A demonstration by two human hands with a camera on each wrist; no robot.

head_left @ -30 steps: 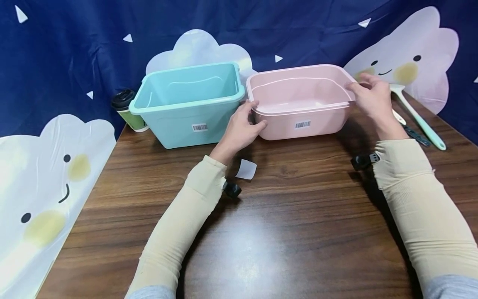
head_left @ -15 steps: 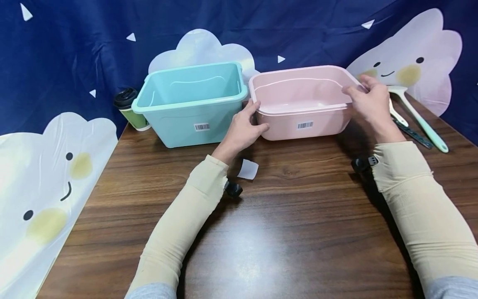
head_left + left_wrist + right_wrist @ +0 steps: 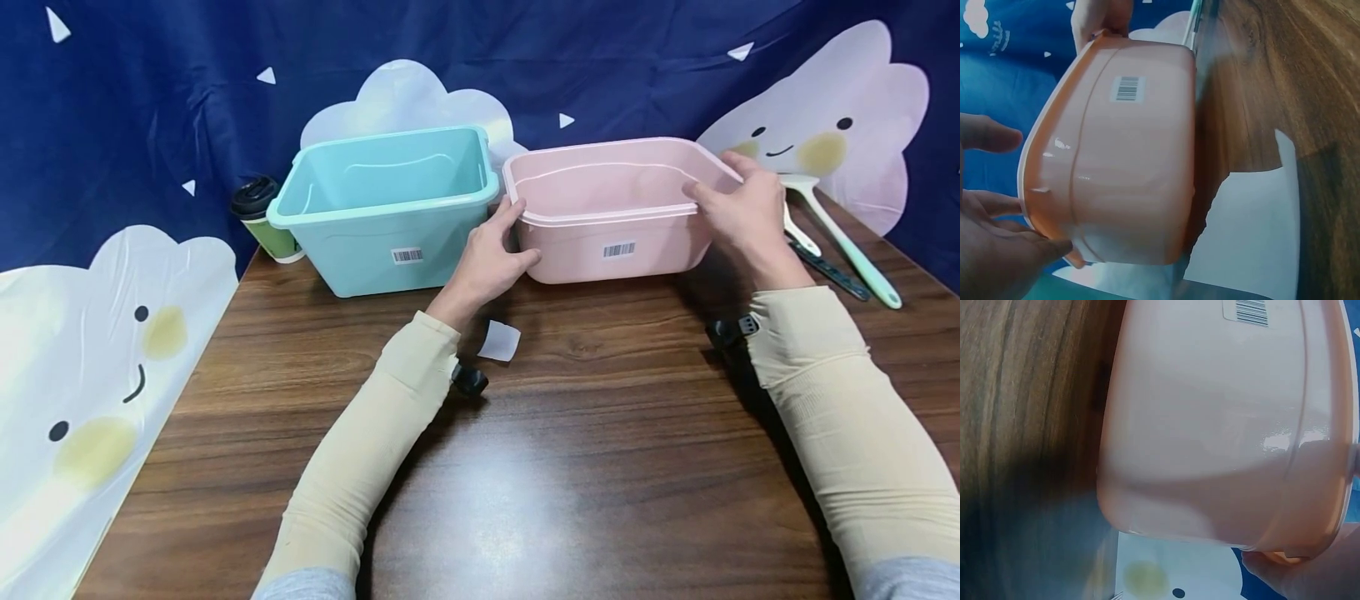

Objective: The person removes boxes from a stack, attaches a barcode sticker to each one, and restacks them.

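In the head view a pink plastic bin [image 3: 577, 250] with a barcode label stands on the table. My right hand [image 3: 746, 217] grips its right end at the rim, thumb on the inner side and fingers outside. At the left front corner, my left hand [image 3: 487, 258] touches the rim with nearly straight fingers, its thumb stretched out in front of the bin. The left wrist view shows those fingers at the rim corner and the thumb held apart from it. A taller turquoise bin [image 3: 360, 250] stands just left of the pink one.
A lidded paper cup [image 3: 277, 240] stands left of the turquoise bin. A small white paper piece [image 3: 498, 341] lies before the bins. Beyond my right hand lie a long mint-handled utensil [image 3: 855, 250], a white-handled one [image 3: 802, 237] and a dark strip [image 3: 832, 271]. A patterned curtain [image 3: 600, 67] hangs behind.
The pink bin has shifted slightly toward me and to the right. My right hand has settled closer round its right rim, while the left hand stays at the left corner.
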